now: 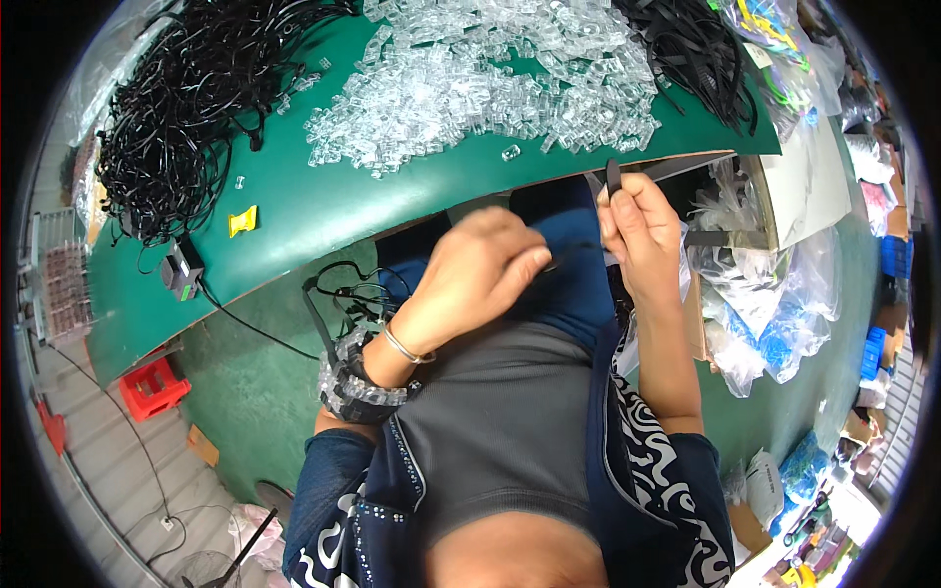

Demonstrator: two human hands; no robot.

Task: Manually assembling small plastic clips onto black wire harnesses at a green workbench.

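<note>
My right hand (641, 225) is closed in a pinch around a flat black strap (614, 178), whose end sticks up past the fingertips near the table's front edge. To its left, over my lap, my left hand (475, 269) is blurred by motion. Its thumb and curled fingers come together, and a small dark bit shows by the thumb tip, too smeared to name. Black cords with clear plastic pieces (365, 387) hang looped around my left forearm, below a bracelet (404, 345). On the green table (323, 211) lies a wide heap of small clear plastic pieces (421, 108).
A tangled pile of black cords (186, 118) covers the table's left, with black straps (691, 59) at the right. Near the left front are a yellow wrapped packet (242, 221) and a black box with a cable (181, 269). A red stool (154, 388) and clear bags (755, 314) stand below.
</note>
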